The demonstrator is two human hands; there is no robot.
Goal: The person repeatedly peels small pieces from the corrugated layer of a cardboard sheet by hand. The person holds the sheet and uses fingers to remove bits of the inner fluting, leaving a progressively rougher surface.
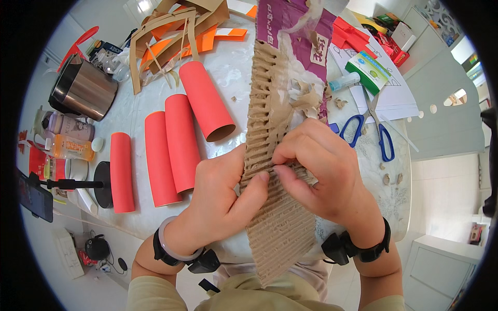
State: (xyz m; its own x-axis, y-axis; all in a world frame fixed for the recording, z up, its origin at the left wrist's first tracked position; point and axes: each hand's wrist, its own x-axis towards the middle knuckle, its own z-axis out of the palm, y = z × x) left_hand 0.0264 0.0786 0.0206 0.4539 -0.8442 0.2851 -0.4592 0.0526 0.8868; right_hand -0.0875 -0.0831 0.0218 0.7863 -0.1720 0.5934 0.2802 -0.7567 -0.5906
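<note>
A long piece of corrugated cardboard [284,221] spans the middle of the view, its ridges bare in the lower part and its purple printed face [291,19] partly torn off at the top. My left hand [229,190] grips its left edge, thumb on the ridges. The thumb and forefinger of my right hand [319,171] pinch at the surface close to the left thumb; whatever lies between those fingertips is too small to tell. Torn paper flaps [305,99] curl up above my right hand. Several red paper-covered tubes [206,101] lie to the left of the cardboard.
Blue-handled scissors [371,112], a glue stick [344,81] and a green box [367,72] lie at the right on white paper sheets [400,103]. Orange and brown paper strips [202,42] are heaped at the back left. A metal kettle [85,87], bottles and a phone [37,198] on a stand occupy the left side.
</note>
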